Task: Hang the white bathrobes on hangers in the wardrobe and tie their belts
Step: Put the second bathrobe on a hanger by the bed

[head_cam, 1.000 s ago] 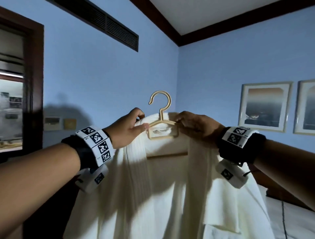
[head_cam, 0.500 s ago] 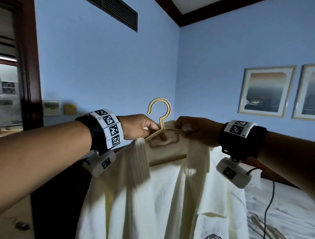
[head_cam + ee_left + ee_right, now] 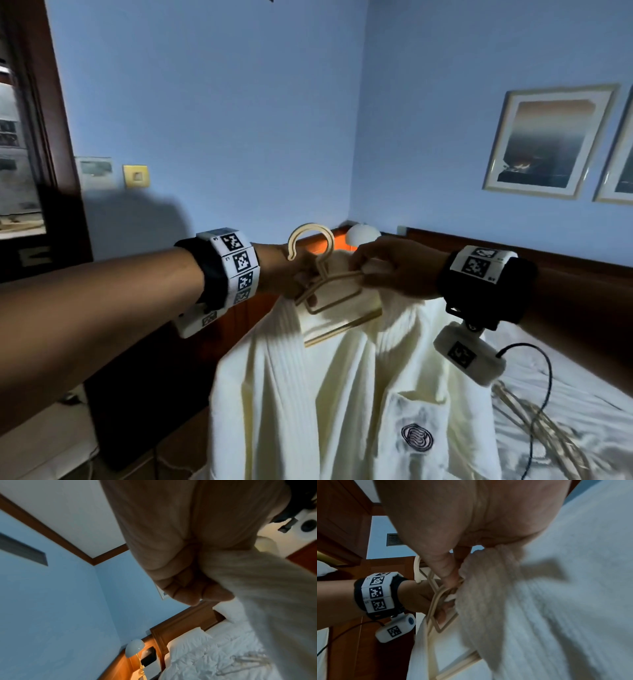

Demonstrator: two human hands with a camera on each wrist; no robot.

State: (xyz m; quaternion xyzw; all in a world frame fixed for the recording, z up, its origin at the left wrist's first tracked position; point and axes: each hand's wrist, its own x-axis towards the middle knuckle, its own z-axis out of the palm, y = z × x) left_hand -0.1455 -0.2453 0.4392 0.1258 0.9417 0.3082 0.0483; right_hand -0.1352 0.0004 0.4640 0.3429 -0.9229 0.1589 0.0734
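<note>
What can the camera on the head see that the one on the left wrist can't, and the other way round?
Only the head view shows the hanger with its hook, the crest on the white bathrobe, the right hand pinching the collar, and two framed pictures.

Only the left wrist view shows the ceiling, the wall vent and the pillows.

Both show the left hand gripping the robe at the hanger, the bed, the bedside lamp and blue walls.
</note>
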